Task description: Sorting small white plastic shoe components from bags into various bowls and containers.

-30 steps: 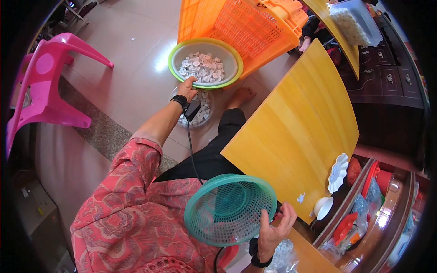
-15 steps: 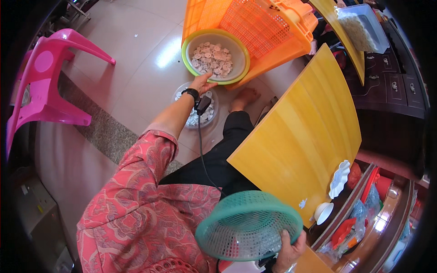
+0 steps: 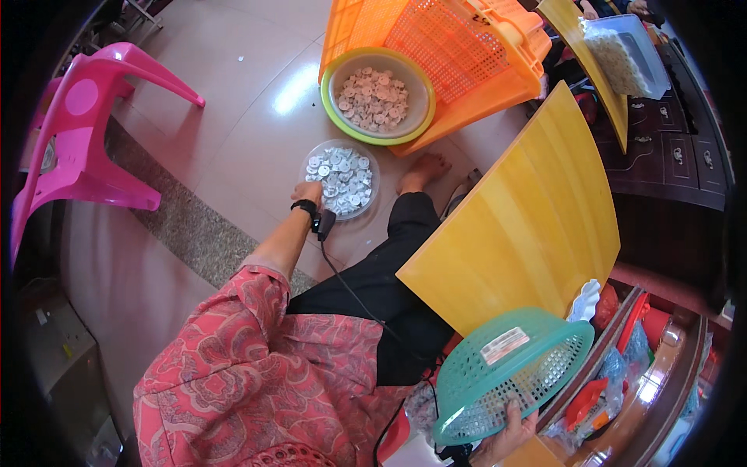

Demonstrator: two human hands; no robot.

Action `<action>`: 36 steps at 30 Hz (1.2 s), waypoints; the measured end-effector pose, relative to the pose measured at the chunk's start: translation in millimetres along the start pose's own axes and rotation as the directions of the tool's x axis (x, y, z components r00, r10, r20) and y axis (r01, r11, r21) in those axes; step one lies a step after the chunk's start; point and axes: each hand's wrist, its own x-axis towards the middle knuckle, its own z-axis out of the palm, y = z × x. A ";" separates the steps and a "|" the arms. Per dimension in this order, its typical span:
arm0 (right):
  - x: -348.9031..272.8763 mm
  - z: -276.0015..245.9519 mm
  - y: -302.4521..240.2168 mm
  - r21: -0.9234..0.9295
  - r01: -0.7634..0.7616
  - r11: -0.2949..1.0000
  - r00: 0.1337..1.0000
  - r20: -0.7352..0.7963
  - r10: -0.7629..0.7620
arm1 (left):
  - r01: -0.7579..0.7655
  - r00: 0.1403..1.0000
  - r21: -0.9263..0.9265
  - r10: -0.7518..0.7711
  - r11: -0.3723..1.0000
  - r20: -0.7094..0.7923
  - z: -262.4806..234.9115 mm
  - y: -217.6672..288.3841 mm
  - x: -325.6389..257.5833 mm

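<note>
Your left hand (image 3: 308, 192) has moved to the round tub (image 3: 377, 184), grip unclear; your right hand (image 3: 508, 437) holds the perforated basket (image 3: 468, 372).

My shirt (image 3: 249, 381) is red-pink with curling pale patterns, and its left sleeve (image 3: 253, 300) ends in a cuff. My trousers (image 3: 410, 288) are black. Above my left hand (image 3: 309, 191) I wear a black wrist strap (image 3: 304, 206), and a black box (image 3: 326, 224) with a black cable (image 3: 340, 278).

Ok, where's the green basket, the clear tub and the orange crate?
Green basket (image 3: 484, 381): head view, on its outer wall.
Clear tub (image 3: 377, 180): head view, on the right side of its rim.
Orange crate (image 3: 440, 48): head view, on its holed side.
</note>
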 end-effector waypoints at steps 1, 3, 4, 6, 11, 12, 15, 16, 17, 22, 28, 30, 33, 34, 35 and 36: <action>0.0 -0.3 -0.9 -0.005 -0.017 1.000 1.000 0.000 0.017 | 0.001 1.000 -0.001 -0.001 1.000 0.001 -4.3 -8.2 3.6; -2.3 -4.2 2.3 0.017 -0.006 1.000 1.000 -0.001 0.006 | -0.203 0.976 -0.053 0.206 0.978 0.064 -13.7 -23.4 13.6; -5.4 -5.5 3.8 0.037 -0.004 0.999 1.000 0.016 0.003 | -0.297 0.949 -0.083 0.304 0.951 0.086 -21.1 -29.9 18.7; -8.5 -3.0 4.4 0.063 -0.035 0.997 0.999 0.018 0.034 | -0.245 0.955 -0.093 0.257 0.965 0.152 -24.0 -34.6 22.8; -7.5 -15.1 20.4 0.069 -0.073 0.995 0.997 0.013 0.072 | -0.094 0.900 -0.226 0.180 0.970 0.398 -9.9 -40.7 -4.7; -8.2 -15.3 21.4 0.058 -0.074 0.996 0.997 0.018 0.073 | -0.097 0.899 -0.228 0.183 0.969 0.398 -11.3 -43.4 -3.8; -10.4 -12.3 21.8 0.066 -0.084 0.994 0.996 0.021 0.083 | -0.039 0.825 -0.296 0.198 0.954 0.529 -11.4 -46.6 -4.5; -11.2 -10.2 21.0 0.084 -0.094 0.992 0.995 0.021 0.093 | -0.066 0.814 -0.267 0.207 0.961 0.543 -8.4 -46.3 -8.4; -11.5 -10.3 20.7 0.081 -0.092 0.992 0.996 0.014 0.092 | -0.093 0.802 -0.238 0.215 0.967 0.557 -5.5 -46.2 -12.3; -10.5 -3.6 22.1 0.111 -0.095 0.989 0.995 0.031 0.092 | -0.258 0.763 -0.269 0.367 0.928 0.532 -3.8 -45.0 -6.0; -3.8 -6.6 26.0 0.090 -0.110 0.990 0.994 -0.019 0.112 | -0.220 0.648 -0.543 0.537 0.810 0.540 -4.0 -49.7 -9.7; -2.6 -11.0 30.6 0.091 -0.104 0.990 0.993 -0.051 0.109 | -0.216 0.609 -0.565 0.562 0.797 0.560 -9.2 -53.9 -21.0; 4.2 -12.9 33.8 0.111 -0.114 0.987 0.992 -0.048 0.120 | -0.129 0.624 -0.602 0.537 0.788 0.568 -34.1 -63.2 3.0; 5.5 -12.8 34.8 0.120 -0.127 0.985 0.991 -0.037 0.132 | -0.117 0.651 -0.598 0.516 0.793 0.557 -38.9 -66.6 5.1; 5.1 -12.4 36.1 0.127 -0.122 0.984 0.990 -0.054 0.130 | -0.106 0.677 -0.593 0.495 0.798 0.545 -46.0 -69.7 5.5; 5.4 -11.8 36.2 0.116 -0.132 0.984 0.988 -0.070 0.140 | -0.089 0.639 -0.630 0.530 0.771 0.558 -54.4 -75.0 4.7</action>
